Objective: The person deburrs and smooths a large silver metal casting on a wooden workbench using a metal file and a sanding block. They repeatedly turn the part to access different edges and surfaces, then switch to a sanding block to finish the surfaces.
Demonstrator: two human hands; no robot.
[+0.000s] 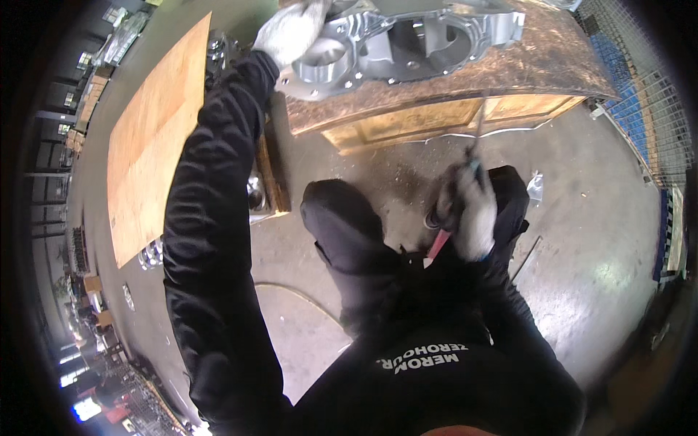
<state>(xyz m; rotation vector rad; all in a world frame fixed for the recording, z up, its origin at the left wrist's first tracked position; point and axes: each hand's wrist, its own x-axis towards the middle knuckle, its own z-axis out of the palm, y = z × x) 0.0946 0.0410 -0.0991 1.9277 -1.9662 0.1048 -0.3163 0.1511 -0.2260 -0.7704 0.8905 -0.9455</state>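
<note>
My left hand (292,33), in a pale work glove, reaches to the upper edge of the view. It lies on the left end of a large silver machined metal casting (347,69), its fingers stretched out and partly cut off by the frame. Round openings and small bolt holes show in the casting. My right hand (472,211), also gloved, is closed in front of my right knee, apart from the casting. From it a thin-shafted hand tool (481,120) points up toward the bench edge; motion blurs it. A red piece with a pale tip (436,245) sticks out below that hand.
The casting rests on a worn wooden bench (538,69). A plywood sheet (156,145) stands at the left, with metal parts (254,192) beside it. A hose (294,291) crosses the concrete floor. At the right is a wire mesh cage (654,87) by blue material.
</note>
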